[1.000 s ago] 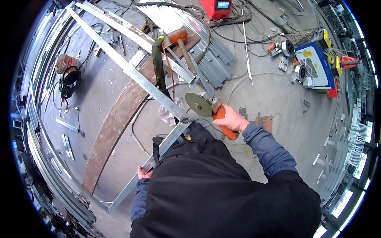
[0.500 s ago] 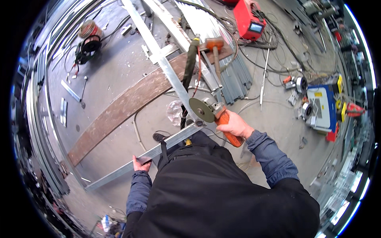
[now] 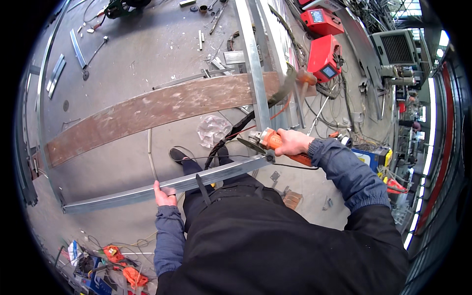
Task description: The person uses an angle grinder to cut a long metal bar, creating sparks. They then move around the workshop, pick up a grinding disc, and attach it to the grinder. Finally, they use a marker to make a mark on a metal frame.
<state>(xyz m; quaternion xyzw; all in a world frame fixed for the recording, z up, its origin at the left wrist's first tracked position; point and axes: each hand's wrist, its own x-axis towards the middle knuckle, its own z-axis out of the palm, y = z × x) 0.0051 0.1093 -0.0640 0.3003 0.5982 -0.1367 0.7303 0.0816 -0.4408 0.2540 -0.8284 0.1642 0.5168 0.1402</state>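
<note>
My right hand (image 3: 293,142) is wrapped round the body of an orange angle grinder (image 3: 271,139). The grinder's disc (image 3: 250,144) shows nearly edge-on, close by the corner joint (image 3: 270,156) of a metal frame; whether it touches the metal I cannot tell. A silvery square tube (image 3: 123,196) forms the frame's near side and crosses in front of my waist. On its lower edge, left of my body, my left hand (image 3: 166,194) grips it, thumb up and the other fingers partly hidden. Another tube (image 3: 254,73) runs away from me near that corner.
Beneath the frame lies a long brown board (image 3: 147,113), with crumpled clear plastic (image 3: 214,130) near my feet. A dark cable (image 3: 241,123) crosses the frame. Red welding machines (image 3: 323,60) and a mallet (image 3: 308,77) are at the far right. Orange cloths (image 3: 133,276) lie at lower left.
My view has turned, shifting the scene. The grinder has tilted, its disc going from broad face to nearly edge-on beside the corner. My left hand keeps its hold on the tube.
</note>
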